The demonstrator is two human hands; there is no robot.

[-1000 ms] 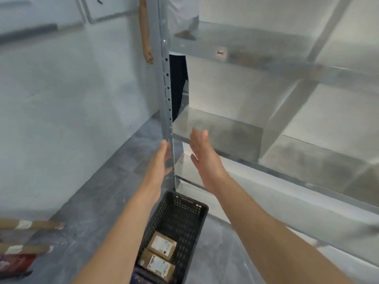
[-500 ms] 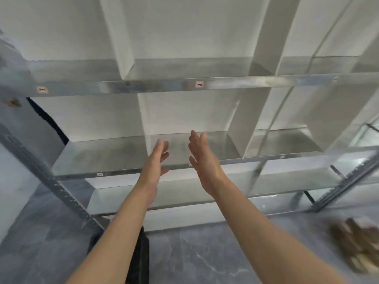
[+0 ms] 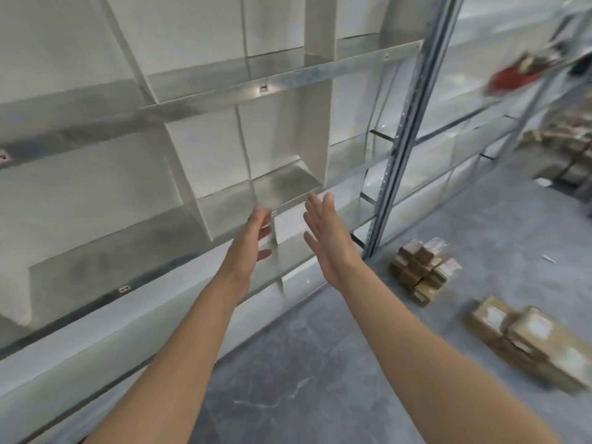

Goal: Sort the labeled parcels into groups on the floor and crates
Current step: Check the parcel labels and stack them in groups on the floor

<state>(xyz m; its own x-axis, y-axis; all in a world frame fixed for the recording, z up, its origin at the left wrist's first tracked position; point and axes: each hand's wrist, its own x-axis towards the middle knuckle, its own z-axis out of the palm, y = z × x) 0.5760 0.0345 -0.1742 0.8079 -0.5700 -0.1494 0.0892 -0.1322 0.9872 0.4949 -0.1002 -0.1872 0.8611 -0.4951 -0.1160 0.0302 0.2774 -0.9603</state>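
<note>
Both my arms reach forward at chest height in front of a metal shelf rack. My left hand (image 3: 251, 241) and my right hand (image 3: 328, 240) hold nothing, fingers straight, palms turned toward each other. On the floor to the right stands a small stack of brown labeled parcels (image 3: 424, 270). Closer to me at the right edge lies a second group of larger labeled parcels (image 3: 525, 339). No crate shows in the head view.
The metal shelf rack (image 3: 224, 100) with white dividers fills the left and centre; its upright post (image 3: 403, 149) meets the floor near the small stack. A second rack carrying a red object (image 3: 512, 75) runs along the far right. Grey floor (image 3: 320, 379) spreads below my arms.
The view has swung right along the rack, away from the black crate with parcels. Two groups of parcels on the floor have come into sight. My hands stay raised with nothing in them.
</note>
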